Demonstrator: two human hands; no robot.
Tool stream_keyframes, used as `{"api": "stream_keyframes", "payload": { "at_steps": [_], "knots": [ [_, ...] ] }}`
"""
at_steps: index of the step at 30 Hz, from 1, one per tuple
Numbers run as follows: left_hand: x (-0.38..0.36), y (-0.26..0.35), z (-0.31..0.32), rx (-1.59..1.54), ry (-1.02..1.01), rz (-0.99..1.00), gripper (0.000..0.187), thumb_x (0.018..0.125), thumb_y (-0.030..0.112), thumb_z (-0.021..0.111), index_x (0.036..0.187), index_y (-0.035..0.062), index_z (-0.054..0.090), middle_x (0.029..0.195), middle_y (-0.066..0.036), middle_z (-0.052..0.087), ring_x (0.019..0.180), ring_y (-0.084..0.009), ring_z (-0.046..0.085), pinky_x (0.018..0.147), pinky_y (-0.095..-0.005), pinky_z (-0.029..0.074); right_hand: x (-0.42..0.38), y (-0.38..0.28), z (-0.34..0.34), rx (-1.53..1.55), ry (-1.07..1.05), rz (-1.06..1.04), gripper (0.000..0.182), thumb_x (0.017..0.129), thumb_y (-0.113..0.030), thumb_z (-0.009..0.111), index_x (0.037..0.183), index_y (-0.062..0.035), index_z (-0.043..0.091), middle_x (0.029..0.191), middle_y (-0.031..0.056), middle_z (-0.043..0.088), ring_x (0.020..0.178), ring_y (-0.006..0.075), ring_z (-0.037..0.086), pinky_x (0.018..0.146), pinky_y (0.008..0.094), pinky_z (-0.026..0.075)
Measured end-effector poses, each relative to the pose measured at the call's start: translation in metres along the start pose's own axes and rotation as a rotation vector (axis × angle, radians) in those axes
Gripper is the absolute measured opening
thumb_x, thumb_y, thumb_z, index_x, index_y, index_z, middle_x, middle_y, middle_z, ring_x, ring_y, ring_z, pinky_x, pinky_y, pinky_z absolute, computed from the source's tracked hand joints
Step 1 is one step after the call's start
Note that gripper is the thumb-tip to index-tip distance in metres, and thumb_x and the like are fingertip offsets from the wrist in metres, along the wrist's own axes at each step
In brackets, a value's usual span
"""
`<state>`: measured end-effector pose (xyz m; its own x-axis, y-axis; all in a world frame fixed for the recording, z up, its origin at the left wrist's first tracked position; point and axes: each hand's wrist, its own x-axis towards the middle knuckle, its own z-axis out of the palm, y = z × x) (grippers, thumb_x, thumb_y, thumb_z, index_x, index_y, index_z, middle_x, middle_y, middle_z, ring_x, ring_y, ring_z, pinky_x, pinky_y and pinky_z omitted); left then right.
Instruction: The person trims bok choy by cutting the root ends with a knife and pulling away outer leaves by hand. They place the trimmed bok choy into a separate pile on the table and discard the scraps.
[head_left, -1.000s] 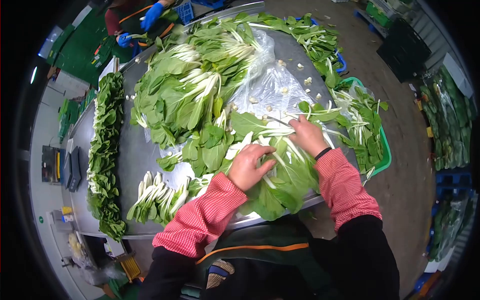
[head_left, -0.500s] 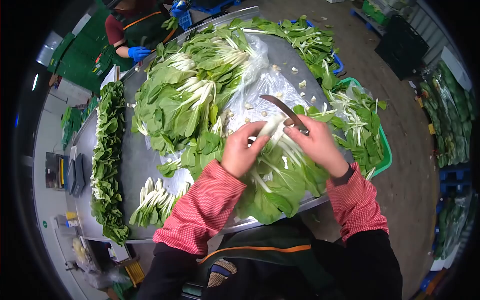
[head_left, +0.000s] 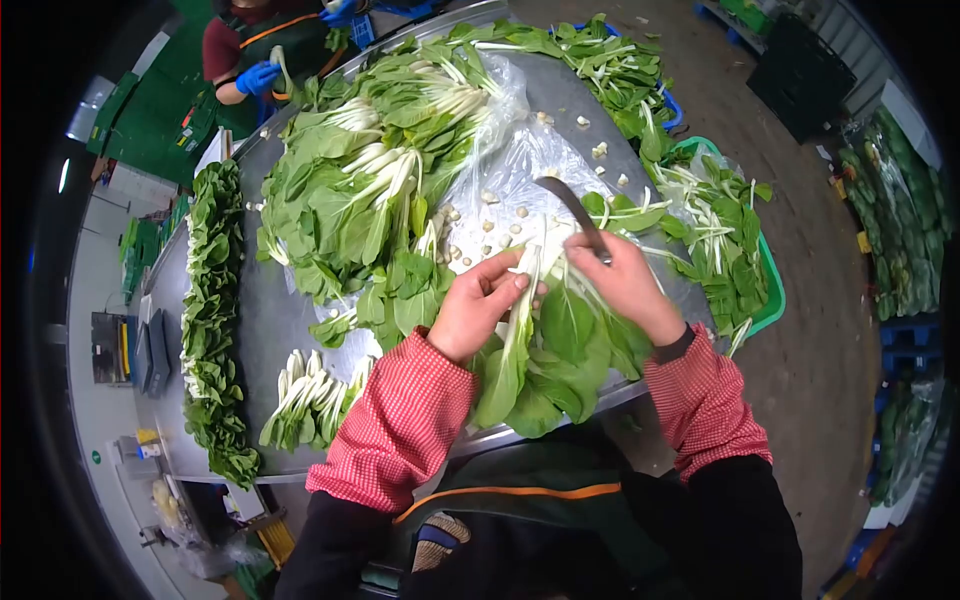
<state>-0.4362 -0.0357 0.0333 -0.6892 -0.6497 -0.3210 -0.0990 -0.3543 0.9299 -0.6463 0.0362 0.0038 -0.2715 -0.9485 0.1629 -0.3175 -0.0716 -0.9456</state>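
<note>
Holding greens (head_left: 565, 335) in front of the body, above the near edge of the table (head_left: 265, 325).
Pinching white stalks between thumb and fingers of the left hand (head_left: 475, 302); gripping a knife (head_left: 573, 212) in the right hand (head_left: 625, 285), close by the same stalks. Likely light, crisp at the stalk, soft and easily torn at the leaf; best taken near the base. To the right, in a green crate (head_left: 776, 290), loose leaves and stalks; farther off, more leaves over a mostly hidden blue crate (head_left: 675, 115).

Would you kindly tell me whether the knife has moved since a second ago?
Yes: against the table, the knife has swung, its tip now higher in the view.
</note>
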Motion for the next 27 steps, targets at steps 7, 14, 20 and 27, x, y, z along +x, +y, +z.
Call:
{"api": "stream_keyframes", "payload": {
  "at_steps": [7,14,20,27],
  "knots": [
    [-0.022,0.001,-0.026,-0.072,-0.017,-0.103,0.044,0.098,0.004,0.047,0.140,-0.0019,0.037,0.095,-0.010,0.064,0.079,-0.0155,0.062,0.073,-0.0272,0.053,0.006,-0.021,0.031,0.220,-0.283,0.271,0.029,0.092,-0.029,0.065,0.098,-0.0007,0.062,0.080,0.0022,0.063,0.075,0.0116,0.062,0.068,0.0304,0.049],
    [-0.074,-0.019,-0.109,-0.170,0.454,-0.107,0.027,0.095,0.033,0.057,0.101,0.0073,0.052,0.075,-0.002,0.055,0.063,-0.0129,0.054,0.058,-0.0256,0.048,0.007,0.024,0.085,-0.478,-0.363,-0.178,0.029,0.085,-0.018,0.061,0.113,-0.0091,0.060,0.102,0.0137,0.062,0.080,0.0349,0.064,0.073,0.0441,0.053],
    [-0.076,-0.056,-0.108,0.164,0.520,-0.131,0.021,0.087,0.024,0.071,0.087,0.0073,0.058,0.067,0.003,0.055,0.052,-0.0062,0.050,0.048,-0.0202,0.040,0.029,0.033,0.138,-0.711,-0.452,-0.076,0.037,0.082,-0.002,0.051,0.117,-0.0106,0.058,0.106,0.0230,0.055,0.077,0.0339,0.065,0.068,0.0432,0.054],
    [-0.062,-0.069,-0.102,0.400,0.498,0.024,0.018,0.087,0.017,0.071,0.092,0.0022,0.063,0.075,0.000,0.060,0.065,-0.0080,0.056,0.058,-0.0238,0.047,0.053,0.043,0.121,-0.771,-0.543,-0.291,0.020,0.080,-0.013,0.062,0.100,-0.0123,0.063,0.095,0.0153,0.056,0.076,0.0341,0.063,0.067,0.0443,0.052]
  ]
}}
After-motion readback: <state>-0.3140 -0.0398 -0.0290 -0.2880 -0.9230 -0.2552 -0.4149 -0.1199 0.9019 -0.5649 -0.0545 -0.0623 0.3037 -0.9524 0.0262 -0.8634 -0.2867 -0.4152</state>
